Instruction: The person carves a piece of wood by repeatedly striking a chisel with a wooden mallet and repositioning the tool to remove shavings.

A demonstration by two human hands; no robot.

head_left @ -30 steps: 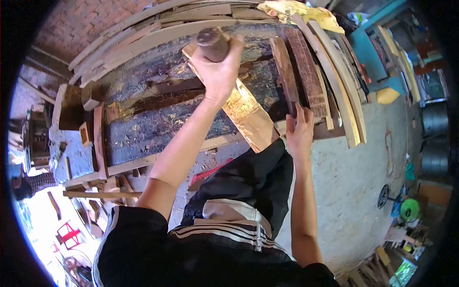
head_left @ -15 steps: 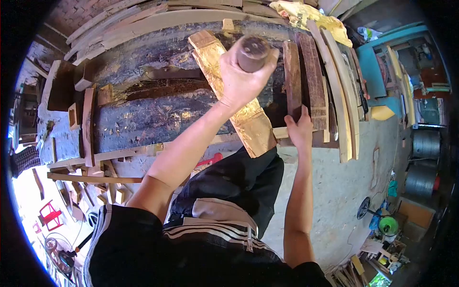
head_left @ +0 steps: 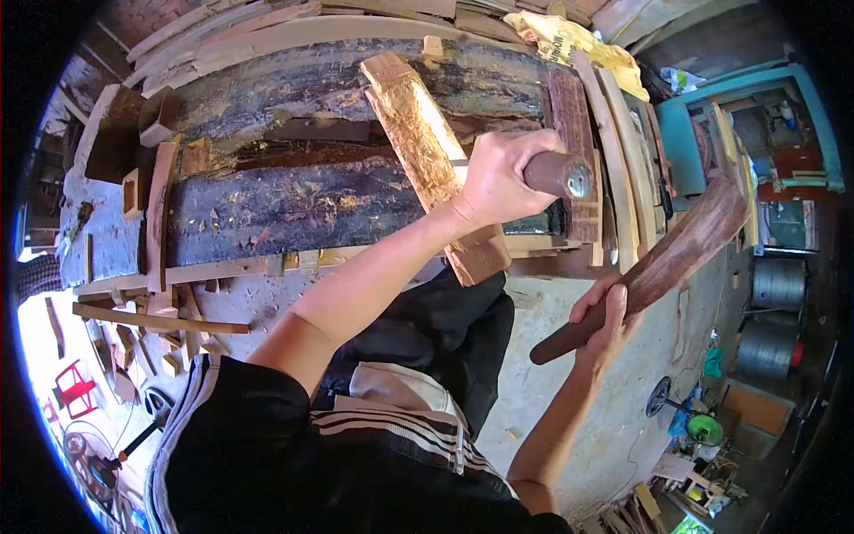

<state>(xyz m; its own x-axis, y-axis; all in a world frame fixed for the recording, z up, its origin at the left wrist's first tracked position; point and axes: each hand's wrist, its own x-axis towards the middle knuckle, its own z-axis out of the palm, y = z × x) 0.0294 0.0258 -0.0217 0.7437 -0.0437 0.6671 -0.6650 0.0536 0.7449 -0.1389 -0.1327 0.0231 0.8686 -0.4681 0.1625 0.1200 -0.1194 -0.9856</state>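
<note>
My left hand (head_left: 511,178) is wrapped round a thick dark round handle (head_left: 559,174) above the workbench. A thin pale blade-like part shows left of the fist, against the board. Beneath it a roughly carved wooden board (head_left: 418,120) lies slantwise across the dark bench, its near end over the bench's front edge. My right hand (head_left: 605,320) grips a long dark wooden mallet (head_left: 680,249) by its narrow end, out to the right of the bench, with the thick end raised toward the upper right.
The dark, chip-strewn bench (head_left: 285,209) fills the upper middle. Long planks (head_left: 614,151) lie at its right beside a yellow sack (head_left: 578,49). A box-like wooden block (head_left: 120,133) stands at the left. Wood offcuts and a red stool (head_left: 76,389) are on the floor.
My right hand has lifted the mallet off the bench and swung it out to the right. My left hand has moved right and down, tilting the handle sideways.
</note>
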